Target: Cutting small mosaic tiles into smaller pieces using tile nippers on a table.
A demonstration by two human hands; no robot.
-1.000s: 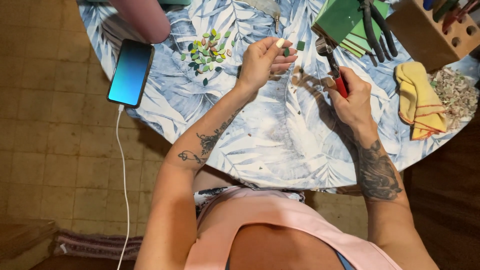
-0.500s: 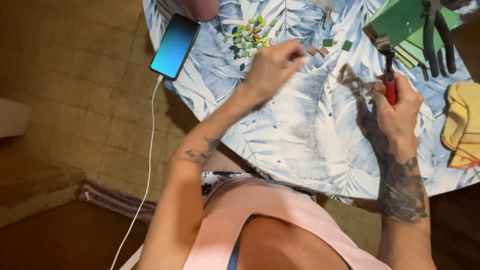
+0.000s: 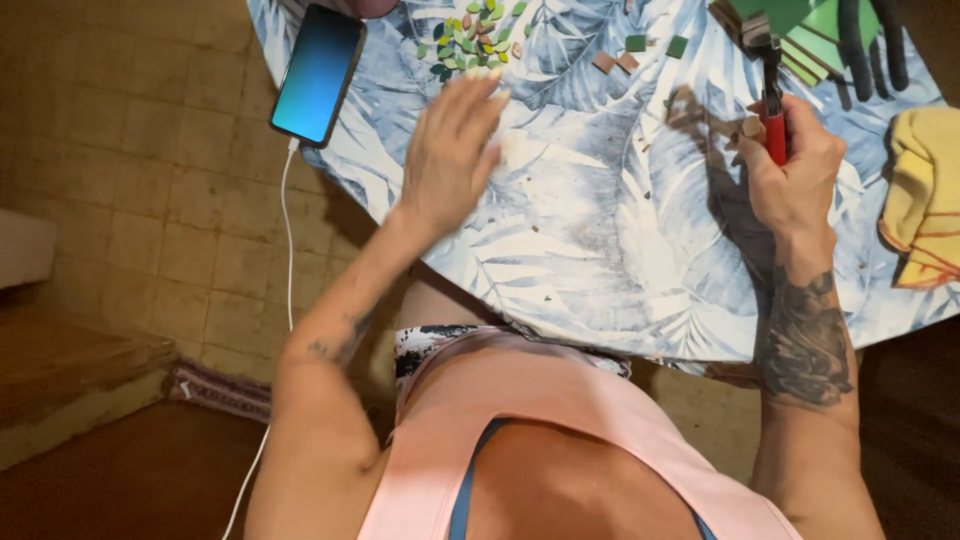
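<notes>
Tiled floor is showing beside the round desk (image 3: 600, 260) with its leaf-print cloth. Your right hand (image 3: 795, 180) is wrapping its grip tight around the red-handled nippers (image 3: 770, 90), head pointing away from you. Your left hand (image 3: 450, 160) is hovering with its grip spread, holding nothing, just below the green tile chips (image 3: 470, 35). Being blurred, it is likely to sweep chips off the edge or toward the phone (image 3: 318, 72).

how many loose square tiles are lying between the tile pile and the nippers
4: two brown tiles touching, and two green tiles just beyond them, toward the nippers. Others may be hidden past the frame's top edge.
</notes>
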